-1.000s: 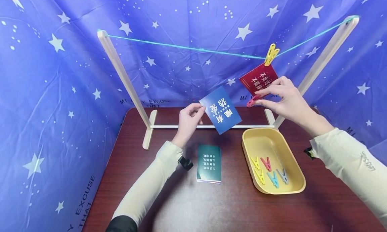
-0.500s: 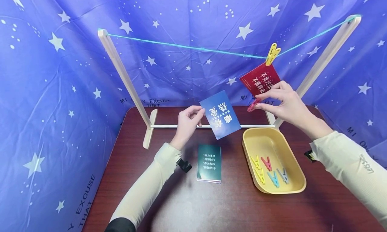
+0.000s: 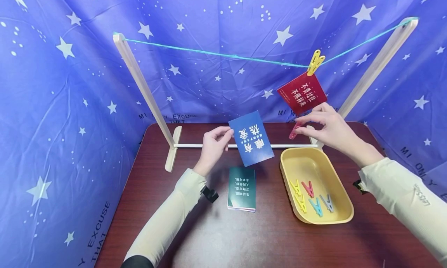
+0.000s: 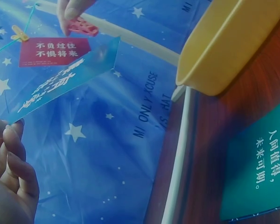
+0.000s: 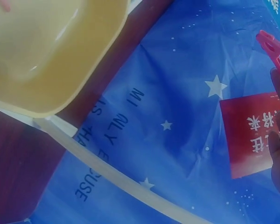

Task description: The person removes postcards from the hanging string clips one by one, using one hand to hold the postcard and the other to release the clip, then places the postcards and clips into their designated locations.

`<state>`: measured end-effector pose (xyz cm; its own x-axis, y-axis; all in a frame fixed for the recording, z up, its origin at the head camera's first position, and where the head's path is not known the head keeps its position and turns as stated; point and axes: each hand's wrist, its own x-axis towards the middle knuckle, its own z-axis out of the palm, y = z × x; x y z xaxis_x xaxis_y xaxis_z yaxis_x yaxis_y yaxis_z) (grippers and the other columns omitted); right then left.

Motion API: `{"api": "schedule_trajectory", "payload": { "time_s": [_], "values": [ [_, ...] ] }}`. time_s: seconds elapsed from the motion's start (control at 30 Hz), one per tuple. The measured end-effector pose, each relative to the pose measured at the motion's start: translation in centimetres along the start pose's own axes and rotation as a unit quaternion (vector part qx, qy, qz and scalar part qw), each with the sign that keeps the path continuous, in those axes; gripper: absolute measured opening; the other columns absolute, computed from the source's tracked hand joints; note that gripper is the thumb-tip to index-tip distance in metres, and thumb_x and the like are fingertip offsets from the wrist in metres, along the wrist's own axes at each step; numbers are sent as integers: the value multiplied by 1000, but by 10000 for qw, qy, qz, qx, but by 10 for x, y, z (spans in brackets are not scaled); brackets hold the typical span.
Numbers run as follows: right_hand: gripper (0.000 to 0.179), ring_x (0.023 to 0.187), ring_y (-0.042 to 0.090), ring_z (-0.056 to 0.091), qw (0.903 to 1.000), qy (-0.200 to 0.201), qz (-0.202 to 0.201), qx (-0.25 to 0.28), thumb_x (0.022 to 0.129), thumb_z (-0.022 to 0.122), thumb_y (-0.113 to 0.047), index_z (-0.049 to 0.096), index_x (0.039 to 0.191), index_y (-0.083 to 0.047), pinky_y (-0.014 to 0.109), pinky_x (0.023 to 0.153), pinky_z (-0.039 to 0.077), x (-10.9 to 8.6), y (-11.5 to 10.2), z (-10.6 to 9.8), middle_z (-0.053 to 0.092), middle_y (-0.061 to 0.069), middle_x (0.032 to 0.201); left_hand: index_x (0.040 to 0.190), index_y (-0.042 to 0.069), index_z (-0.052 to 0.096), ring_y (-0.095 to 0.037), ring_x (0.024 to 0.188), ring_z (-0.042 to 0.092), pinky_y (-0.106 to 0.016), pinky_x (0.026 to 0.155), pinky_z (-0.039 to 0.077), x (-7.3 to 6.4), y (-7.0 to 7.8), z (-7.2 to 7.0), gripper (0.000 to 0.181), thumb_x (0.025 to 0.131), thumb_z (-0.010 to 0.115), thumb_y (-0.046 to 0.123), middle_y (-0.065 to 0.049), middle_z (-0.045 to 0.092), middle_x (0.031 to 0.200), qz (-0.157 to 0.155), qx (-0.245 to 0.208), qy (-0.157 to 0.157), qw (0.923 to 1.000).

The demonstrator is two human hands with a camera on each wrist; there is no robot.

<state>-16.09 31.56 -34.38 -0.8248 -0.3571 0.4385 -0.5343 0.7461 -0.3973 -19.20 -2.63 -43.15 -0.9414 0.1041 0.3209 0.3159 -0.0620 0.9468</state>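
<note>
My left hand (image 3: 213, 148) pinches a blue card (image 3: 252, 140) with white writing by its left corner, holding it up in front of the stand's low crossbar. Between thumb and fingers of my right hand (image 3: 330, 129) is a pink-red clothespin (image 3: 294, 131), pointing down and left. Just above that hand a red card (image 3: 302, 93) hangs tilted from the teal string (image 3: 216, 55), fixed by a yellow clothespin (image 3: 316, 62). In the left wrist view the blue card (image 4: 65, 81) appears nearly edge-on, overlapping the red card.
A yellow tub (image 3: 316, 185) with several clothespins stands at the right of the table (image 3: 209, 237). A stack of cards with a green one (image 3: 241, 188) on top lies left of it. Wooden posts (image 3: 143, 89) hold the string, and a starry blue cloth (image 3: 195, 11) hangs behind.
Both hands have come down a little. The blue card has dropped and turned more upright, while the clothespin in my right hand has moved lower, away from the red card.
</note>
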Motion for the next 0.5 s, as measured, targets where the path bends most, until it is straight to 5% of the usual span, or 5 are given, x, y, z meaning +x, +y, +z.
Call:
{"api": "schedule_trajectory", "payload": {
  "time_s": [0.23,0.5],
  "values": [
    [35,94,7,40,9997,-132,157,-123,77,92,-7,81,111,-8,23,67,38,-8,6,7,56,1,94,109,-8,75,-7,47,45,-20,48,41,-4,-6,-5,18,99,69,6,2,69,74,-250,87,-35,9996],
    [34,93,8,40,9998,-113,91,-158,75,92,-8,82,107,-8,26,69,36,-16,13,15,56,4,94,111,-7,75,-7,48,44,-21,48,38,-9,-14,-11,18,99,69,5,2,57,62,-437,322,-131,9984]
  ]
}}
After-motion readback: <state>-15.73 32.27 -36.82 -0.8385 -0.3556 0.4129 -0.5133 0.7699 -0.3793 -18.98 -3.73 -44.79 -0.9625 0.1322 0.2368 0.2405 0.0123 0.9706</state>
